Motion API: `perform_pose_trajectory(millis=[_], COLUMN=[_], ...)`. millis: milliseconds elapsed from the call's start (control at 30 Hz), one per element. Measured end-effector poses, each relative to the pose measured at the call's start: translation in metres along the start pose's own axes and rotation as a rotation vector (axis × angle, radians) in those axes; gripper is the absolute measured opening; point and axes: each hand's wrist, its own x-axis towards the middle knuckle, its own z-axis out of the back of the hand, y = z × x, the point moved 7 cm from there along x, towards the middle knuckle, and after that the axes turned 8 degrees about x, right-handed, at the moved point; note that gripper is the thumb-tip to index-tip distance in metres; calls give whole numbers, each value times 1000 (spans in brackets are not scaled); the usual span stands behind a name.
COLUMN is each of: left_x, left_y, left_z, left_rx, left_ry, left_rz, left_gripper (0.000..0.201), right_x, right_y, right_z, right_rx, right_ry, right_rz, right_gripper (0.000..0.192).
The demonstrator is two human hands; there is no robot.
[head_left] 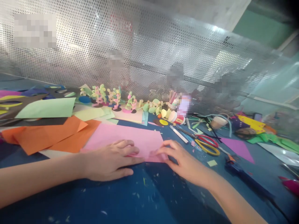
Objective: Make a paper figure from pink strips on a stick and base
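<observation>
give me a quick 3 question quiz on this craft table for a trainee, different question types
1. True or false: both hands rest on the pink paper.
2. Multiple choice: what lies just right of the right hand? A) a stapler B) scissors C) a paintbrush
3. Fill in: the sheets left of the pink paper are ____ in colour.

Key
1. True. The left hand lies flat on the sheet's near edge and the right hand's fingertips press its near right corner.
2. B. The scissors, with red and yellow handles, lie on the blue table.
3. Orange; the orange paper overlaps the pink sheet's left side.
</observation>
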Motion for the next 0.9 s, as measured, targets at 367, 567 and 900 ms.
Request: perform_pose_trajectory(millis=[367,567,900], left_x=[-8,-14,-16], left_y=[33,48,41], left_z=[2,-3,-2], left_rx=[-340,-454,-386], left_ry=[-22,-19,12], left_rz=[132,211,166], left_gripper=[27,23,27], right_x=[-7,-7,-2], right_y=[26,27,36], right_z=[-24,-28,-29], right_rx=[-228,-268,-287], right_ry=[5,21,66], right_rz=[163,148,134], right_gripper=[39,42,41])
